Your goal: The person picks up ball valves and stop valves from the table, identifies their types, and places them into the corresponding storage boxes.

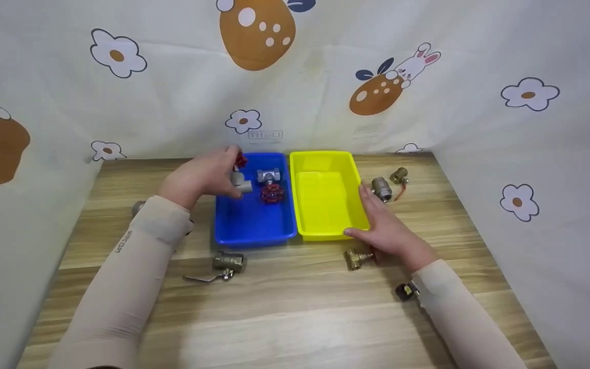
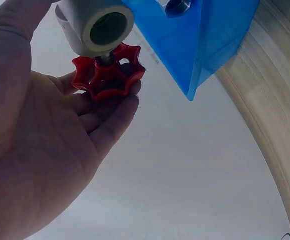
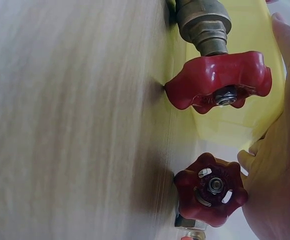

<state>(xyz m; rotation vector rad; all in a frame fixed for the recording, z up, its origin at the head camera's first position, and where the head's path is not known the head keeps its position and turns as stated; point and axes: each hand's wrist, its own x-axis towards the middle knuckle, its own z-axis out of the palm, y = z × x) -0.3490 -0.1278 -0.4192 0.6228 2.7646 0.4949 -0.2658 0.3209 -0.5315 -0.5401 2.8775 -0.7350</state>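
My left hand (image 1: 200, 177) holds a grey valve (image 1: 242, 183) over the blue bin (image 1: 256, 225). In the left wrist view the fingers curl behind its red handwheel (image 2: 107, 75), with the thumb at the grey body (image 2: 97, 30). A silver valve (image 1: 268, 177) with a red handwheel lies inside the blue bin. My right hand (image 1: 390, 230) rests at the near right corner of the yellow bin (image 1: 323, 205), fingers extended along its side. Close under that hand lies a brass valve (image 1: 355, 259); its red handwheel (image 3: 219, 80) shows in the right wrist view.
A ball valve (image 1: 228, 262) with a lever lies in front of the blue bin. Right of the yellow bin are a metal valve (image 1: 382, 189) and a small red-levered valve (image 1: 400, 175). A black-handled piece (image 1: 405, 292) sits by the right wrist. A patterned sheet (image 1: 315, 77) stands behind.
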